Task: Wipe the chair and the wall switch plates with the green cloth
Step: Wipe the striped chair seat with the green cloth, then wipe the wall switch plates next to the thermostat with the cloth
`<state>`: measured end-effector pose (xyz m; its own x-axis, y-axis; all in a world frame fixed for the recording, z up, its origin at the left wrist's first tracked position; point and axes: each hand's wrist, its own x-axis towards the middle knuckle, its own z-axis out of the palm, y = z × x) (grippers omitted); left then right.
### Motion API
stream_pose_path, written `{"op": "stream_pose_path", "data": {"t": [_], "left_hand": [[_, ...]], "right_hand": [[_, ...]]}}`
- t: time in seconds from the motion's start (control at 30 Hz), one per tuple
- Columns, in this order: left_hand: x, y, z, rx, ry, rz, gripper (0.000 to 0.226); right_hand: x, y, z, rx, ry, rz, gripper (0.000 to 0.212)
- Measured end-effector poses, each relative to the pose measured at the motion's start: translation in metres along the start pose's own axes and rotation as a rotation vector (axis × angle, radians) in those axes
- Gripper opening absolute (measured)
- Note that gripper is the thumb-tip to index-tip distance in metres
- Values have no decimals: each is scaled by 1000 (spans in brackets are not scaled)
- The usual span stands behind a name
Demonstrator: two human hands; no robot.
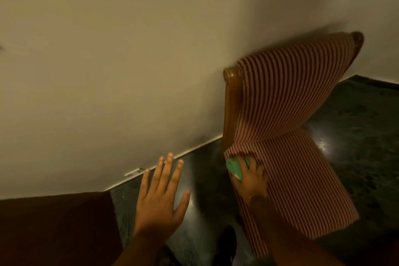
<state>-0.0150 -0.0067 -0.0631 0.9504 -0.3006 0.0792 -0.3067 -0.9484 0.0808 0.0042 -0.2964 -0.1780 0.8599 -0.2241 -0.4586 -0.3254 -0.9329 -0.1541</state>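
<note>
A chair (278, 101) with red-and-white striped upholstery and a brown wooden frame stands against the cream wall, right of centre. My right hand (251, 179) presses the green cloth (235, 167) onto the left rear corner of the striped seat, fingers curled over the cloth. My left hand (160, 198) hovers over the floor to the left of the chair, fingers spread and holding nothing. No switch plate shows in this view.
The cream wall (129, 60) meets a dark glossy floor (345, 125) along a pale skirting line. A dark red-brown surface (54, 229) fills the bottom left corner. Dark footwear (225, 242) shows at the bottom edge between my arms.
</note>
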Motion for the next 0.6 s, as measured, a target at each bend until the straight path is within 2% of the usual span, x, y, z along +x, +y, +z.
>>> {"op": "stream_pose_path", "data": {"t": [0.17,0.33,0.47,0.6], "left_hand": [[39,-9,-67,-32,140,-34,78],[77,-18,-148,-36,293,-70,80],[104,-35,-214,29,404,-57,81],[132,-54,-285,53,557,-46,80]], "right_hand": [[-46,-53,-64,253,272,-95,85],[-72,-109,-171,475,590,-233,91],[-79,-145,-264,514,853,-367,85],[-93,-181,-344,516,1006,-483,83]]}}
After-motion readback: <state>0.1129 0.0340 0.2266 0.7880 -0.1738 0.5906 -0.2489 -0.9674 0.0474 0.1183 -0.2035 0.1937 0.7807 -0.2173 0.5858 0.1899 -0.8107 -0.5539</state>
